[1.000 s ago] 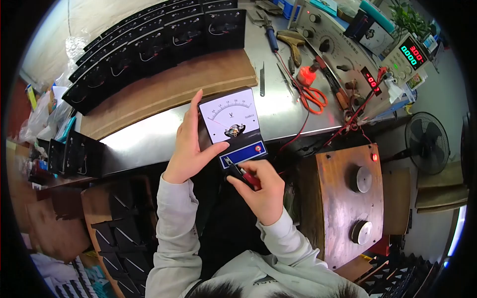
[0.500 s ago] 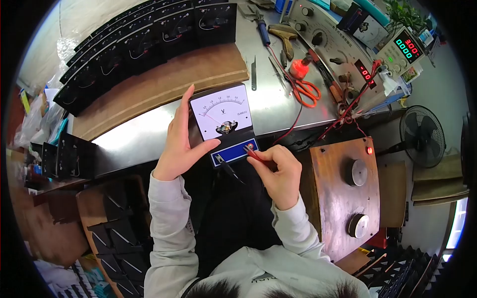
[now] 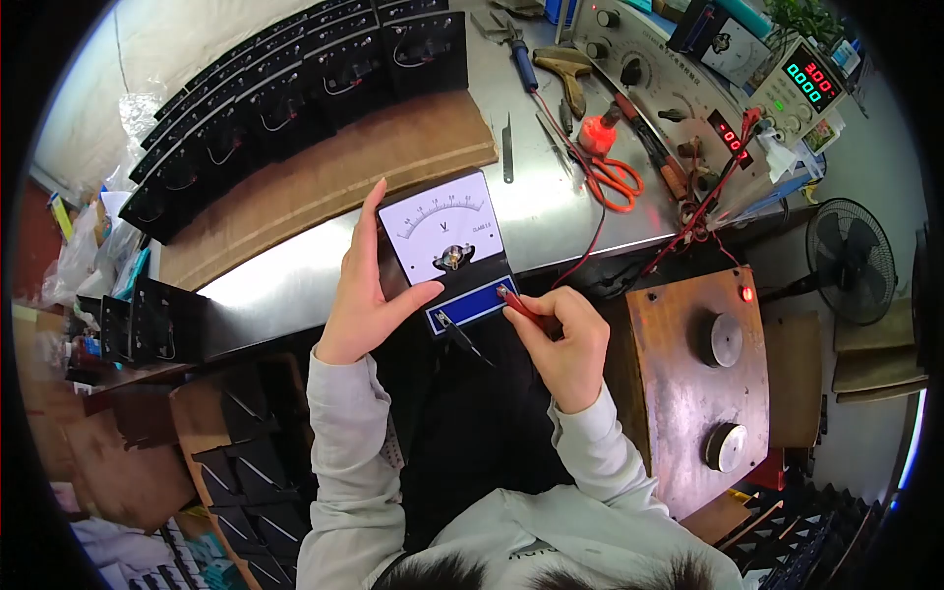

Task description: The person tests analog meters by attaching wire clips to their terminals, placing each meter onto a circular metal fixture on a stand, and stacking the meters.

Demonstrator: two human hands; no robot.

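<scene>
A black panel meter (image 3: 442,224) with a white voltage dial and a blue strip (image 3: 470,305) leans at the bench's front edge. My left hand (image 3: 367,285) grips it by its left side, the thumb on the front and the fingers along the edge. Between the thumb and fingers of my right hand (image 3: 570,339) is a red clip (image 3: 523,310), its tip at the terminal on the right end of the blue strip. A black clip (image 3: 460,337) hangs from the terminal at the strip's left end, with no hand on it.
Rows of black meter housings (image 3: 339,79) stand on cardboard (image 3: 334,187) at the back left. To the right lie orange-handled scissors (image 3: 618,185), tweezers, pliers and a red bottle (image 3: 597,134), beside a test instrument (image 3: 644,74). A wooden box with knobs (image 3: 688,393) stands at right.
My right hand has left the black clip, which stays on the left terminal, and moved right with the red clip to the right terminal. The needle is no longer clearly visible at the dial's left.
</scene>
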